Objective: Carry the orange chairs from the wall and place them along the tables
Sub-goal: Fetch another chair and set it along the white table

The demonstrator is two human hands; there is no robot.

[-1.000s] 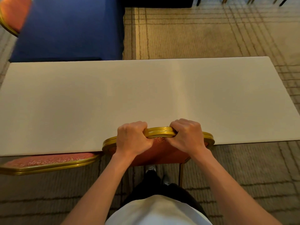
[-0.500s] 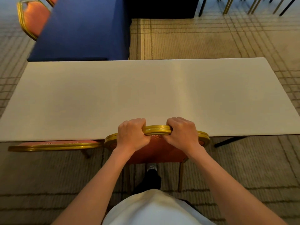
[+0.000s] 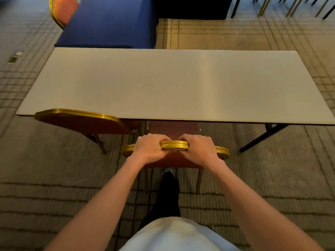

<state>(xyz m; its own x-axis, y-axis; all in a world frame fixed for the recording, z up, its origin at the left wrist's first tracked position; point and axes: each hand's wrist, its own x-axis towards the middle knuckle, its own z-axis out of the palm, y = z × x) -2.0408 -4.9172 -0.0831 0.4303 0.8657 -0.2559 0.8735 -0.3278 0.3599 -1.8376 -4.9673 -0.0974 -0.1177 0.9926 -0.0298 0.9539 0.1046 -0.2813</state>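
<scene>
Both hands are clamped on the chair (image 3: 174, 145). Your left hand (image 3: 150, 149) and right hand (image 3: 199, 149) sit side by side on the gold top rail, fingers curled over its far edge, with only a short bit of rail showing between them. The chair's right in front of you at the near edge of the table (image 3: 163, 84), back toward you, seat (image 3: 174, 130) partly under the tabletop.

Handling-wise, I'd guess it's a stiff metal frame with some weight in it, not a flimsy thing. That glossy rail looks like it could be slick, so wrap it fully like you're doing. The padding is soft, so don't grab there. A centred rail grip seems fine for pushing or dragging. For a proper lift, I'd expect the seat end to swing down, so spread your hands wider or take the seat edge too. The legs will probably snag on the carpet (image 3: 54, 169).

Just left is a second chair (image 3: 81, 120), very near yours, so mind the frames knocking. Far left there's a blue table (image 3: 108, 22) with another chair (image 3: 63, 9) beside it.
</scene>
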